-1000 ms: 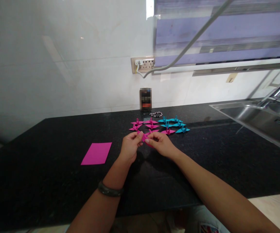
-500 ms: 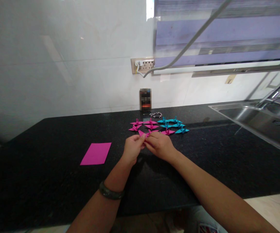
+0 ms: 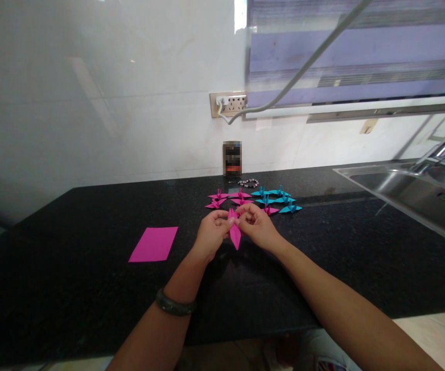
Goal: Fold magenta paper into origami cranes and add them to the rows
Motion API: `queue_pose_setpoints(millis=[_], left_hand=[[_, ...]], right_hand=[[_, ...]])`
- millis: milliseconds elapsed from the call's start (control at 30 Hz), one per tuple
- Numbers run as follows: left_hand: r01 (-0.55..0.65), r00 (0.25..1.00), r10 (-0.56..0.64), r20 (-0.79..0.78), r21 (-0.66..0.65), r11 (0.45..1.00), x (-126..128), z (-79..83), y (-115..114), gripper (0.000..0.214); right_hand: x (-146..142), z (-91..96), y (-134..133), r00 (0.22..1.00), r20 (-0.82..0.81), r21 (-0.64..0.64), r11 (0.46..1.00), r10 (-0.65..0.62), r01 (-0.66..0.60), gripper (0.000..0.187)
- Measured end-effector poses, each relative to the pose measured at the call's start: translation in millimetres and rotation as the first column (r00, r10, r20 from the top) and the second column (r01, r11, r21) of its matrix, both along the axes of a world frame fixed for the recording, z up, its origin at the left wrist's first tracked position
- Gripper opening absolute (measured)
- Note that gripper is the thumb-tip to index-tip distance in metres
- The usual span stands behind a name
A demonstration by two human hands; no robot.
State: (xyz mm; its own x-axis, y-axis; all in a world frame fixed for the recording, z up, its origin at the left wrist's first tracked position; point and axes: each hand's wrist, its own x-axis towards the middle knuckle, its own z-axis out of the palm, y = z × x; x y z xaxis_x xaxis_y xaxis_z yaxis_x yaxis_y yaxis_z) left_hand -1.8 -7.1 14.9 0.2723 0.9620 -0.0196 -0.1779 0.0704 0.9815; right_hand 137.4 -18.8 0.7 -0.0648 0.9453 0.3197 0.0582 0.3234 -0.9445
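Note:
Between my two hands is a folded piece of pink origami paper (image 3: 235, 238), long and pointed, one tip aimed down toward me. My left hand (image 3: 211, 233) pinches it from the left with thumb and fingers. From the right, my right hand (image 3: 259, 226) grips it near the middle, thumb and fingertips pressed together. Just beyond my hands stand several pink paper cranes (image 3: 240, 195) and, to their right, several blue paper cranes (image 3: 290, 207). My fingers partly cover the nearest pink ones. A flat pink paper sheet (image 3: 153, 244) lies to the left of my hands.
The black countertop (image 3: 91, 299) runs to a white tiled wall. Behind the cranes are a beaded bracelet (image 3: 249, 183) and a small upright box-like object (image 3: 232, 158), blurred out. A steel sink (image 3: 419, 198) is at the right. A cable (image 3: 303, 72) hangs from the wall socket (image 3: 233, 105).
The pink folded paper has turned from lying sideways to pointing down toward me. My right hand has opened its grip slightly and shifted, showing more of the paper.

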Motion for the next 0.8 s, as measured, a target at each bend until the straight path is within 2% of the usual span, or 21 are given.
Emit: queue_pose_setpoints(millis=[67, 167, 333, 467, 600, 733, 800], left_hand=[[0.004, 0.999, -0.006, 0.036, 0.052, 0.999, 0, 2.2, 0, 0.036], [0.059, 0.997, -0.063, 0.048, 0.077, 0.995, -1, 4.2, 1, 0.027], [0.061, 0.993, -0.059, 0.104, -0.022, 0.998, -4, 5.1, 3, 0.019], [0.061, 0.988, -0.056, 0.141, -0.032, 0.998, -5, 6.1, 2, 0.019], [0.083, 0.986, -0.087, 0.142, 0.034, 0.996, -5, 5.2, 2, 0.016], [0.08, 0.995, -0.09, 0.046, 0.186, 0.979, -5, 2.5, 5, 0.022], [0.066, 0.997, -0.073, 0.026, 0.218, 0.974, -5, 0.9, 6, 0.024]], right_hand=[[0, 0.7, 0, 0.999, -0.016, -0.004, 1.0, -0.029, 0.029, 0.019], [3, 3.0, -1, 0.999, 0.027, 0.0, 0.999, -0.043, 0.043, 0.011], [7, 3.9, -3, 0.99, 0.141, 0.082, 0.996, 0.02, -0.032, 0.017], [8, 1.7, -3, 0.994, 0.101, 0.084, 0.995, 0.043, -0.052, 0.02], [8, 0.9, 1, 0.999, 0.042, 0.051, 0.999, 0.0, -0.003, 0.019], [10, 3.0, 2, 1.0, 0.018, 0.044, 0.999, -0.014, 0.013, 0.018], [10, 4.9, 1, 1.0, 0.019, 0.042, 0.999, 0.005, -0.005, 0.018]])
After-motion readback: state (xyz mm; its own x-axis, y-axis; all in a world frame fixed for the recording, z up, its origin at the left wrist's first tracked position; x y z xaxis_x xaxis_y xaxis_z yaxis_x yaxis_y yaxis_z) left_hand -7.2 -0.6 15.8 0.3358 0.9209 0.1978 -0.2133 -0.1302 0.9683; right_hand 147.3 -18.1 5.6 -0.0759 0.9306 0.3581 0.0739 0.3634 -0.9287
